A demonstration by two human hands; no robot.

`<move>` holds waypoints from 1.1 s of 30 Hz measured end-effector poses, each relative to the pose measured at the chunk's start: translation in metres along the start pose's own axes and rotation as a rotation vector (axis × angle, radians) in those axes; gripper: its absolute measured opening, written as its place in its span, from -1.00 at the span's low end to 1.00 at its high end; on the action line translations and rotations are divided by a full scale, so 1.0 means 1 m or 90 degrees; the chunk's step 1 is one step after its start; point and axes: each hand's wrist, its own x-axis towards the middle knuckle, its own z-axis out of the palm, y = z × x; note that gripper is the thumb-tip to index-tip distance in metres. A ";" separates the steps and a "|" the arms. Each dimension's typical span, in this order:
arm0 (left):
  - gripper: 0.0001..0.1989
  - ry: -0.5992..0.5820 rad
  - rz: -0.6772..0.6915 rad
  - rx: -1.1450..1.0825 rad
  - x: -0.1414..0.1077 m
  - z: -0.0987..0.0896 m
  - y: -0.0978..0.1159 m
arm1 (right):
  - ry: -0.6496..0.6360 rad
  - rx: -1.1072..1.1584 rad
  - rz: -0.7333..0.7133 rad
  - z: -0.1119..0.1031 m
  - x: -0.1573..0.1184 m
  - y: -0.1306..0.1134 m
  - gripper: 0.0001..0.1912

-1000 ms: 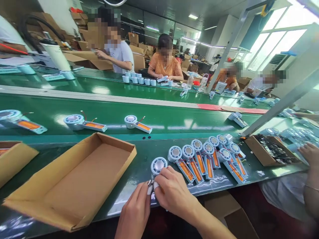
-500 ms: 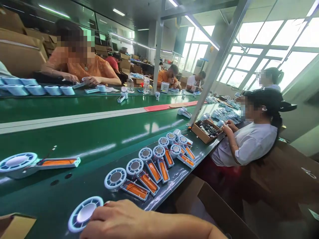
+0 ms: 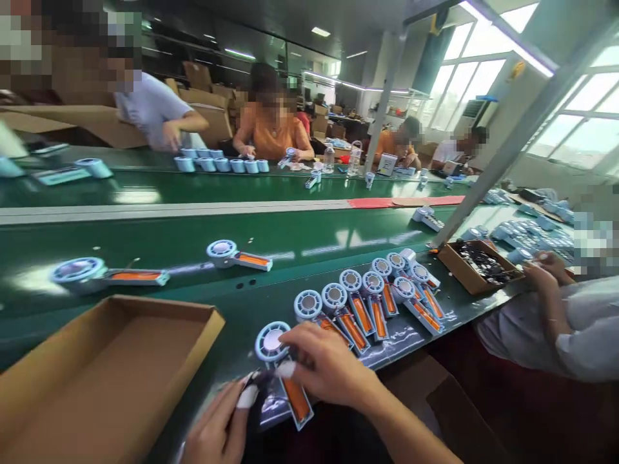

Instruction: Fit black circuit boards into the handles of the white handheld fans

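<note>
A pale blue handheld fan (image 3: pixel 271 343) with a round grille lies by the bench's near edge. Its open handle shows an orange battery (image 3: pixel 296 401). My right hand (image 3: pixel 329 367) is at the fan's neck, its fingers curled against the grille's rim and the thumb, with a white cover, below. What it pinches is hidden. Lower left, my left hand (image 3: pixel 217 422) is closed on a small, dark, blurred piece (image 3: pixel 262 381) beside the neck; a white cover is on one finger. Farther along the bench are several similar fans (image 3: pixel 351 281) with orange batteries.
An open cardboard box (image 3: pixel 159 341) stands at left. Two more fans (image 3: pixel 222 250) lie on the green belt (image 3: pixel 309 225). A box of dark parts (image 3: pixel 478 264) sits at right, near a co-worker's hands (image 3: pixel 546 267). A slanted metal post (image 3: pixel 483 167) rises behind. Other people sit across the belt.
The view has swung left and down, bringing my left hand and the cardboard box into sight. My right hand has shifted from the fan's round head to its neck, where both hands now meet.
</note>
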 end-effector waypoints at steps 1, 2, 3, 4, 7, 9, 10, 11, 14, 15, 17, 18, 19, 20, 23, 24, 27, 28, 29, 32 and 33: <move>-0.52 0.018 -0.023 0.002 -0.002 0.001 0.005 | 0.036 0.039 0.050 -0.006 -0.003 -0.001 -0.71; -0.53 0.027 -0.047 0.004 -0.004 0.003 0.009 | 0.057 0.064 0.098 -0.011 -0.006 -0.002 -0.71; -0.54 0.032 -0.072 0.006 -0.008 0.005 0.013 | 0.053 0.082 0.125 -0.015 -0.009 -0.002 -0.70; -0.56 0.037 -0.101 0.007 -0.011 0.007 0.018 | 0.031 0.100 0.133 -0.017 -0.011 -0.003 -0.69; -0.57 0.042 -0.178 -0.013 -0.020 0.012 0.029 | -0.045 0.122 0.049 -0.012 -0.015 -0.002 -0.68; -0.56 0.038 -0.214 -0.047 -0.022 0.014 0.038 | -0.043 0.096 -0.044 -0.004 -0.013 0.000 -0.71; -0.57 0.035 -0.227 -0.067 -0.022 0.014 0.042 | -0.030 0.085 -0.080 0.001 -0.010 0.001 -0.73; -0.59 0.035 -0.235 -0.084 -0.021 0.013 0.046 | -0.017 0.086 -0.100 0.006 -0.007 0.002 -0.74; -0.66 0.023 -0.209 -0.104 -0.015 0.008 0.055 | -0.008 0.156 -0.074 0.018 0.003 0.002 -0.80; -0.68 0.010 -0.188 -0.100 -0.012 0.006 0.057 | -0.012 0.174 -0.055 0.020 0.006 0.001 -0.82; -0.71 -0.011 -0.169 -0.099 -0.008 0.002 0.062 | -0.020 0.184 -0.027 0.021 0.009 -0.002 -0.84; -0.72 -0.018 -0.179 -0.110 -0.006 0.001 0.064 | -0.021 0.182 -0.020 0.021 0.010 -0.003 -0.84; -0.71 -0.022 -0.197 -0.129 -0.005 0.000 0.066 | -0.019 0.180 -0.016 0.021 0.010 -0.004 -0.84; -0.71 -0.024 -0.219 -0.153 -0.004 -0.001 0.068 | -0.017 0.176 -0.016 0.020 0.009 -0.005 -0.84; -0.70 -0.030 -0.253 -0.202 -0.003 0.000 0.072 | -0.017 0.150 -0.036 0.020 0.006 -0.004 -0.84; -0.69 -0.030 -0.249 -0.204 -0.002 0.000 0.072 | -0.019 0.137 -0.045 0.020 0.005 -0.003 -0.83; -0.65 -0.043 -0.218 -0.192 -0.001 0.002 0.070 | -0.022 0.080 -0.089 0.022 0.002 0.001 -0.80; -0.63 -0.046 -0.209 -0.182 -0.001 0.003 0.069 | -0.023 0.054 -0.112 0.023 0.001 0.003 -0.78; -0.61 -0.042 -0.200 -0.171 -0.001 0.005 0.067 | -0.023 0.027 -0.139 0.023 0.000 0.004 -0.77; -0.56 -0.004 -0.181 -0.151 -0.004 0.012 0.062 | -0.013 -0.029 -0.191 0.026 -0.002 0.007 -0.76; -0.56 0.008 -0.176 -0.151 -0.005 0.014 0.061 | 0.001 -0.035 -0.189 0.027 -0.002 0.006 -0.77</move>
